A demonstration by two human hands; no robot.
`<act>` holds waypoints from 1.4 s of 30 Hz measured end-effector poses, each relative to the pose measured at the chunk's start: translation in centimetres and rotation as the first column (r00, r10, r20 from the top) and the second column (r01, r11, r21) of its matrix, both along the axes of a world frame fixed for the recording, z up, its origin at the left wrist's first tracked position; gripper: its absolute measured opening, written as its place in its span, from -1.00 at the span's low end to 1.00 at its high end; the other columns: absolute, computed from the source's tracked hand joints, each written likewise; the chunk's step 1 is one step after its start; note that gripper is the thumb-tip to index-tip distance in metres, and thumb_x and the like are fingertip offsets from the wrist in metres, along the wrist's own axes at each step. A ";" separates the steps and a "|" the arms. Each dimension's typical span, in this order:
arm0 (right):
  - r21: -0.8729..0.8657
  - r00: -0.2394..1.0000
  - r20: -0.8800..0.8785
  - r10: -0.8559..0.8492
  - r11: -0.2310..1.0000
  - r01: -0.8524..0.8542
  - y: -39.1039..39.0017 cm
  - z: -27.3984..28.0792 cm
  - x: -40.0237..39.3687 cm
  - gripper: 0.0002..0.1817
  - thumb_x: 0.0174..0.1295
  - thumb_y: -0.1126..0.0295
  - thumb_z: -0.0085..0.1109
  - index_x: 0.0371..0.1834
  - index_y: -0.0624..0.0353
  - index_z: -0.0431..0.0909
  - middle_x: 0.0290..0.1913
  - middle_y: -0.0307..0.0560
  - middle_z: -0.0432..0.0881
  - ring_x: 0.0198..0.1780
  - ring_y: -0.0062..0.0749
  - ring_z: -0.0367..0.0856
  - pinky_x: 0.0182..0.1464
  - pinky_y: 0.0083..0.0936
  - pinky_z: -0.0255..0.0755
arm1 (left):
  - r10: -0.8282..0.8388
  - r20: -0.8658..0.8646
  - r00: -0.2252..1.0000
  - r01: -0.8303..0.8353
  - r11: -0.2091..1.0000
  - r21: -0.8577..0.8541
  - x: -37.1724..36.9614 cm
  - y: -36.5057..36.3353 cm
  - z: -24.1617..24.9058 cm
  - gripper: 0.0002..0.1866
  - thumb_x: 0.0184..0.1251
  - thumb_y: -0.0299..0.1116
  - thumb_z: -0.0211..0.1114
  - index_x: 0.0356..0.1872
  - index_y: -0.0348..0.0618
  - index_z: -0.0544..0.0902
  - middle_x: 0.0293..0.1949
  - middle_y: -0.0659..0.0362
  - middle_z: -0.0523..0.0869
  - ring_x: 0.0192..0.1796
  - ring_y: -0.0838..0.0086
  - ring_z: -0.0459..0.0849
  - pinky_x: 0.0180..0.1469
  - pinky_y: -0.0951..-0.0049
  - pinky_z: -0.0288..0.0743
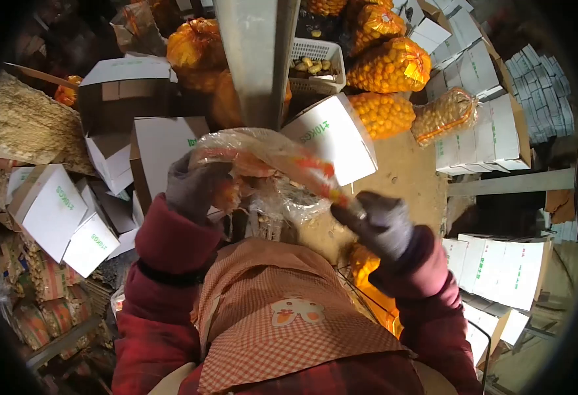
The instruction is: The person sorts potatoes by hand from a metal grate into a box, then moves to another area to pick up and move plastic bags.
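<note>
Both hands wear grey gloves and hold up a clear plastic bag with red and yellow print [282, 155] in front of the body. My left hand [195, 183] is closed round its left end, where the film bunches up. At the other end, my right hand [377, 222] grips the narrow, twisted part, lower and to the right. Crumpled clear film [302, 207] hangs between the hands. Behind the bag stand a metal post [254, 59] and a white carton [338, 141] with green print. The fingertips are partly hidden by the film.
Orange mesh sacks of potato-like produce [391, 66] stand at the back, near a white plastic crate [325, 56]. Open white cartons [121, 99] fill the left. More cartons [489, 135] line the right side, with grey stacked bundles [539, 92] beyond. A pale sack [29, 122] lies far left.
</note>
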State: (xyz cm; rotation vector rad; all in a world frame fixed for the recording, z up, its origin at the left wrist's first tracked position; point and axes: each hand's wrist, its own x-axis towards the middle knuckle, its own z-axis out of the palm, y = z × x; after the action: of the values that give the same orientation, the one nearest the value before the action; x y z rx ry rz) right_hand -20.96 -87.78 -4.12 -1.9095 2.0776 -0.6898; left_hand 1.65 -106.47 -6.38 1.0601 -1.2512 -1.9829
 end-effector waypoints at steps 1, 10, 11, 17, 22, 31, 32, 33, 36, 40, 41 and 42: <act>-0.149 0.999 -0.023 -0.038 0.988 0.034 -0.2 0.8 -0.5 -0.73 0.12 0.16 0.35 -0.51 0.10 0.56 -0.61 -0.05 0.47 -0.58 -0.16 0.53 -0.51 -0.28 0.38 | 0.000 -0.022 1.000 -0.001 1.000 -0.025 0.5 0.0 1.2 -0.81 0.15 -0.42 0.28 -0.21 -0.22 0.65 -0.20 0.14 0.70 -0.24 0.44 0.67 -0.17 0.50 0.57; -0.451 0.926 0.376 -0.026 0.868 0.208 -0.2 12.9 -3.1 -0.55 0.31 0.18 0.17 0.03 0.38 0.52 -0.34 -0.12 0.64 -0.38 -0.55 0.53 -0.29 -0.60 0.42 | 0.086 -0.175 0.981 -0.156 0.886 -0.437 -0.5 -1.9 11.2 -0.78 0.20 -0.38 0.25 -0.15 -0.23 0.62 -0.17 0.14 0.68 -0.20 0.45 0.66 -0.16 0.48 0.56; -0.482 0.915 0.401 -0.051 0.838 0.257 -0.1 14.4 -3.6 -0.54 0.31 0.15 0.16 0.04 0.37 0.52 -0.32 -0.11 0.65 -0.37 -0.53 0.54 -0.27 -0.59 0.42 | 0.103 -0.187 0.977 -0.184 0.850 -0.493 0.1 -2.4 12.7 -0.77 0.21 -0.38 0.24 -0.14 -0.23 0.62 -0.16 0.14 0.68 -0.20 0.45 0.65 -0.16 0.48 0.56; -0.773 0.903 0.308 0.300 0.632 0.053 -2.0 20.4 -1.2 -0.47 0.27 0.09 0.23 0.12 0.30 0.50 -0.23 -0.12 0.66 -0.20 -0.49 0.65 -0.21 -0.60 0.53 | 0.287 -0.124 0.950 -0.281 0.607 -0.743 10.2 -2.4 19.6 -0.75 0.24 -0.35 0.22 -0.11 -0.24 0.61 -0.14 0.13 0.67 -0.17 0.46 0.65 -0.15 0.47 0.55; -0.478 0.727 0.570 0.382 0.874 -0.085 -5.3 10.3 -7.0 -0.69 0.32 0.23 0.20 -0.04 0.25 0.54 -0.20 -0.27 0.58 -0.17 -0.65 0.48 -0.08 -0.66 0.39 | 0.556 -0.025 0.831 -0.314 0.431 -0.846 22.8 0.4 22.5 -0.73 0.26 -0.33 0.21 -0.07 -0.24 0.59 -0.13 0.13 0.66 -0.15 0.46 0.64 -0.14 0.47 0.55; 0.375 0.886 0.453 -0.099 0.923 -0.088 -13.5 -19.0 -3.6 -0.61 0.21 0.10 0.28 -0.06 0.15 0.60 -0.16 -0.15 0.67 -0.06 -0.42 0.59 0.04 -0.47 0.45 | 0.869 0.125 0.478 -0.481 0.379 -0.791 42.8 3.2 12.1 -0.69 0.31 -0.29 0.18 -0.02 -0.25 0.57 -0.10 0.12 0.64 -0.11 0.47 0.62 -0.12 0.46 0.54; 0.478 0.887 0.435 -0.157 0.875 -0.080 -14.6 -21.2 -2.5 -0.50 0.17 0.00 0.29 0.00 0.16 0.57 -0.08 -0.07 0.68 0.03 -0.34 0.60 0.12 -0.40 0.43 | 0.885 0.135 0.446 -0.501 0.371 -0.782 44.5 3.5 10.6 -0.69 0.32 -0.29 0.17 -0.01 -0.25 0.57 -0.10 0.12 0.64 -0.10 0.47 0.62 -0.12 0.45 0.54; 0.491 0.918 0.342 -0.200 0.871 0.007 -15.4 -21.0 -0.9 -0.45 0.14 -0.05 0.28 0.02 0.16 0.57 -0.02 -0.01 0.65 0.08 -0.23 0.58 0.16 -0.35 0.40 | 0.897 0.147 0.416 -0.523 0.369 -0.768 45.9 3.8 9.0 -0.69 0.32 -0.28 0.17 -0.01 -0.25 0.57 -0.09 0.12 0.64 -0.10 0.47 0.62 -0.12 0.45 0.54; 0.431 0.956 0.269 -0.117 0.902 -0.011 -18.7 -25.3 0.8 -0.25 0.06 -0.15 0.29 0.18 0.19 0.45 0.14 0.18 0.54 0.23 0.04 0.46 0.24 -0.26 0.33 | 0.920 0.188 0.344 -0.555 0.361 -0.749 50.4 4.5 4.9 -0.67 0.34 -0.27 0.16 0.01 -0.25 0.56 -0.08 0.12 0.64 -0.08 0.48 0.61 -0.11 0.45 0.54; 0.587 0.986 0.052 -0.161 0.804 0.100 -21.4 -28.6 2.0 -0.21 0.08 -0.11 0.30 0.21 0.26 0.34 0.06 0.19 0.57 0.12 0.01 0.54 0.17 -0.25 0.38 | 0.934 0.220 0.282 -0.579 0.348 -0.737 54.1 6.4 1.5 -0.66 0.36 -0.25 0.15 0.04 -0.26 0.55 -0.07 0.12 0.63 -0.07 0.48 0.61 -0.11 0.44 0.53; 0.616 0.982 0.055 -0.182 0.780 0.110 -21.5 -28.8 2.2 -0.29 0.11 -0.06 0.26 0.16 0.26 0.37 0.04 0.16 0.59 0.10 -0.03 0.55 0.16 -0.27 0.39 | 0.933 0.228 0.279 -0.577 0.353 -0.737 54.6 6.7 1.0 -0.65 0.37 -0.25 0.14 0.04 -0.26 0.55 -0.07 0.11 0.63 -0.06 0.48 0.61 -0.10 0.44 0.53; 0.627 0.971 0.098 -0.219 0.771 0.110 -21.3 -29.1 2.3 -0.37 0.14 -0.01 0.23 0.11 0.26 0.41 0.01 0.12 0.60 0.07 -0.07 0.56 0.15 -0.29 0.39 | 0.932 0.235 0.276 -0.577 0.356 -0.735 54.8 6.6 0.4 -0.65 0.37 -0.24 0.14 0.05 -0.26 0.54 -0.06 0.11 0.63 -0.06 0.48 0.60 -0.10 0.44 0.53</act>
State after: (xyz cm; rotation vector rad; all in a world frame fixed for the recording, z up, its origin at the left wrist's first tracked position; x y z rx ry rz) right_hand -18.69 -109.05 -33.26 -1.2651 2.0351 -0.1373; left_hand 56.41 -99.87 -5.98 1.6778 -1.0591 -0.3830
